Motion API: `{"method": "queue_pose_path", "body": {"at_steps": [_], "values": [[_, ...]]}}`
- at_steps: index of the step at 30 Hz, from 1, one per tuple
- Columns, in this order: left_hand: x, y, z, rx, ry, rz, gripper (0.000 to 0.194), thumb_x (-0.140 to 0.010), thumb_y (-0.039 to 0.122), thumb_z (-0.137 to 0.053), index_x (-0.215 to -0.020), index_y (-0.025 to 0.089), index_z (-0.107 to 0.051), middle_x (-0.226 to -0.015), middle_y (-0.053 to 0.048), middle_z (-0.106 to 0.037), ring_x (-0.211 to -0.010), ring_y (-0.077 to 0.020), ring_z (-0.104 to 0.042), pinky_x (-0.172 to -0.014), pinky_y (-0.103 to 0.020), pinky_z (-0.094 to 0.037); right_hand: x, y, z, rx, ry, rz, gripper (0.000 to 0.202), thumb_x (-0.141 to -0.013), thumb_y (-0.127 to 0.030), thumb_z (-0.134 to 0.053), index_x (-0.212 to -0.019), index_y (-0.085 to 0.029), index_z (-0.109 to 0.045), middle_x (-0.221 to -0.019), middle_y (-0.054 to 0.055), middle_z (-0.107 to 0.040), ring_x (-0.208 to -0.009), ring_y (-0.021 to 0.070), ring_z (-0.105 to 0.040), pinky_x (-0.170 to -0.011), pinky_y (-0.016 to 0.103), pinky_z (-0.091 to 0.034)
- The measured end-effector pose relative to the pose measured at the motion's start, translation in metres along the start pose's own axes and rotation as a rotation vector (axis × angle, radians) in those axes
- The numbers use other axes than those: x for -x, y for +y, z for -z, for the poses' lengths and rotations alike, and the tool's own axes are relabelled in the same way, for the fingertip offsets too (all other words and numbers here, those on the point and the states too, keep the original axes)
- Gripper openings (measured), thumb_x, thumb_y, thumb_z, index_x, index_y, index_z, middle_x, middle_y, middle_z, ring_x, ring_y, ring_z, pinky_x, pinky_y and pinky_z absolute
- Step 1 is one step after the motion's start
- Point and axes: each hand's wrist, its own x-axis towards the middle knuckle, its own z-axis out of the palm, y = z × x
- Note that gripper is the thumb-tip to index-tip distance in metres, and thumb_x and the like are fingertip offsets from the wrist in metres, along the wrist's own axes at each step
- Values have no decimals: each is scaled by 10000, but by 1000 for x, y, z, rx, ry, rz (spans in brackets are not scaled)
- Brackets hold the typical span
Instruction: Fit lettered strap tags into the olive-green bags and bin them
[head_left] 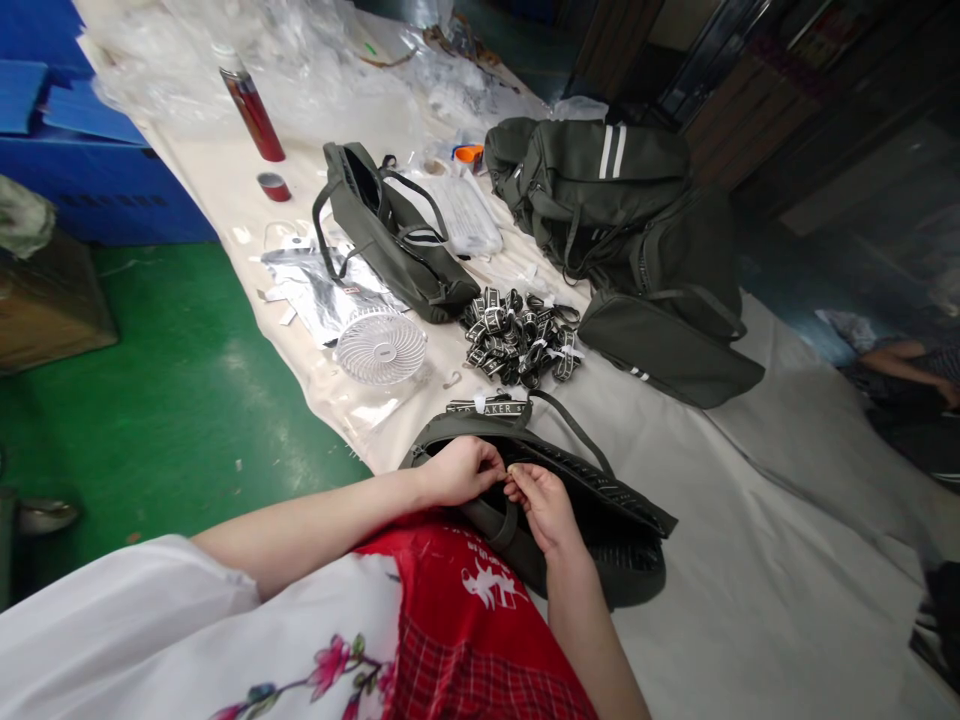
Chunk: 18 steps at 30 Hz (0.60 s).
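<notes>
In front of me an olive-green bag lies with its top opening unzipped and a dark patterned lining showing. Over that opening my left hand and my right hand meet, fingertips pinched close together. Whatever sits between the fingertips is too small to make out. One handle of the bag arches up on the far side, and a lettered strap lies along the far edge. Just beyond is a pile of rolled black-and-white lettered straps.
A white fan stands left of the straps. Behind it lies another olive bag, with several more bags stacked at right. A spray can, its red cap and plastic wrap are further back. A person is at far right.
</notes>
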Motion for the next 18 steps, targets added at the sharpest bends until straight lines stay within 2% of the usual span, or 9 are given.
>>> {"method": "queue_pose_path", "body": {"at_steps": [5,10,15,18], "values": [[2,1,1,-72,4,30,156,-818,181,-551,-746,163,-688,-713,-27,-693,-604,-135,-581,-588,-224,-416,-3,-1,-5,172,52,89,391,-669,-522,-784,-787,-157,-712,-635,34,-678,-588,145,-604,-588,272,-487],[8,5,-6,-268,112,-42,207,-876,219,-481,-777,177,-657,-808,-75,-687,-755,-196,-632,-701,-282,-467,-4,-1,-14,201,84,110,487,-637,-634,-752,-735,-161,-692,-596,37,-668,-552,162,-614,-538,274,-488],[2,-21,-17,-394,101,-111,284,-881,191,-400,-779,212,-664,-805,-59,-675,-736,-208,-652,-706,-322,-504,-16,6,-18,131,106,107,640,-556,-751,-729,-706,-132,-657,-537,9,-604,-488,139,-578,-467,238,-441],[-1,-43,-20,-419,184,-201,285,-862,236,-421,-747,245,-681,-788,-45,-693,-724,-211,-674,-698,-309,-541,-18,7,-19,98,114,86,627,-522,-740,-758,-662,-142,-633,-528,-6,-582,-470,125,-559,-456,226,-425]]}}
